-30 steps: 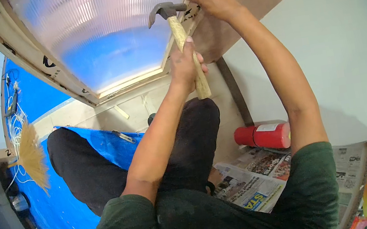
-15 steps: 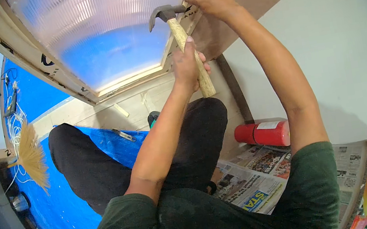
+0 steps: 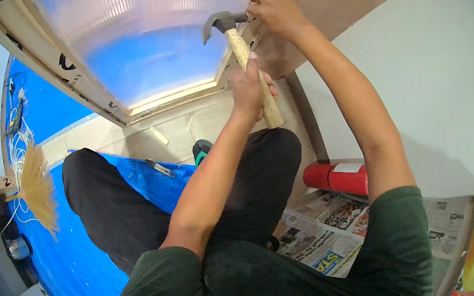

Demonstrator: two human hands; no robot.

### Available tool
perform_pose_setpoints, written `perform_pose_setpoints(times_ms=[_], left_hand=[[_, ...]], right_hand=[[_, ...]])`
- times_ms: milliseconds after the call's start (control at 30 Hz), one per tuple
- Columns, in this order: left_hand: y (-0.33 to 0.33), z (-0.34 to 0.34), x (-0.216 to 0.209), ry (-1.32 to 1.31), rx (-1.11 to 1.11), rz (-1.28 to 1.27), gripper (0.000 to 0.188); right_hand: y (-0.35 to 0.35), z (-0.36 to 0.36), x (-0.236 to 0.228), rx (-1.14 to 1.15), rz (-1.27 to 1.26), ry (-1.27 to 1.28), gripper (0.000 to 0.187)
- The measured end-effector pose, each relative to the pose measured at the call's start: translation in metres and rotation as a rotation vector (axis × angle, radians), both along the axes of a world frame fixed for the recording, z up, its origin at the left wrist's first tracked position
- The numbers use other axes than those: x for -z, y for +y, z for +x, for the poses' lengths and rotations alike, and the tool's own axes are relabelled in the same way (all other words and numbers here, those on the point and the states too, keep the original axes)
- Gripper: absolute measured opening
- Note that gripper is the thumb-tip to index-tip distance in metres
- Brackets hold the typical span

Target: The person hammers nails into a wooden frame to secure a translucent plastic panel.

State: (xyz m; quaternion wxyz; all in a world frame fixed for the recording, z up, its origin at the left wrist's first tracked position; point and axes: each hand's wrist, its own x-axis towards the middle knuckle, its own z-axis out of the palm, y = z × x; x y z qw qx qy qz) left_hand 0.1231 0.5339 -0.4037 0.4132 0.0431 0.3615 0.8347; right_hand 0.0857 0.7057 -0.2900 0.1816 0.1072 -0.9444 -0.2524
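Note:
My left hand (image 3: 249,88) is closed around the pale wooden handle of a claw hammer (image 3: 236,41), its thumb lying along the handle. The dark metal head is up, with the claw to the left and the striking face beside my right fingertips. My right hand (image 3: 274,7), with a ring on one finger, is bent in a pinch against the wooden frame (image 3: 230,60) of a panel. Whatever its fingertips hold, if anything, is hidden. Translucent ribbed sheet (image 3: 156,56) fills the frame, and blue shows through it.
A red fire extinguisher (image 3: 345,177) lies by the white wall, near spread newspaper (image 3: 323,230). A utility knife (image 3: 160,168) rests on blue tarp (image 3: 76,264) before my crossed legs. To the left are a straw broom (image 3: 36,187) and white cords (image 3: 19,147). A wood strip (image 3: 158,135) lies on the floor.
The whole view has shifted slightly. The hammer's striking face sits a little closer to my right fingertips. Both hands keep their grips.

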Motion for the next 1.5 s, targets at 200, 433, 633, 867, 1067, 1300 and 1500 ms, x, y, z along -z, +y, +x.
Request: perform_pose_setpoints(times_ms=[200, 433, 633, 867, 1067, 1300, 1500], left_hand=[[-0.003, 0.002, 0.0, -0.034, 0.003, -0.01, 0.04], [-0.004, 0.003, 0.003, -0.032, 0.013, -0.034, 0.042], [-0.002, 0.002, 0.013, -0.053, 0.02, -0.06, 0.041], [0.001, 0.004, 0.02, -0.099, 0.018, -0.092, 0.042], [0.0, 0.003, 0.034, -0.118, 0.014, -0.157, 0.042], [-0.001, 0.005, 0.047, -0.124, 0.003, -0.123, 0.04], [0.002, 0.006, 0.051, -0.198, 0.0, -0.122, 0.04]], right_hand=[[0.003, 0.0, 0.004, 0.0, 0.031, 0.017, 0.013], [0.008, 0.003, 0.005, -0.026, -0.002, -0.026, 0.014], [0.004, 0.002, 0.012, -0.008, -0.004, -0.006, 0.012], [0.008, 0.001, 0.026, -0.009, 0.001, -0.051, 0.009], [0.002, 0.002, 0.05, 0.025, -0.01, -0.048, 0.01], [0.0, 0.002, 0.073, 0.021, 0.018, 0.052, 0.009], [0.004, 0.002, 0.077, 0.049, 0.033, 0.016, 0.015]])
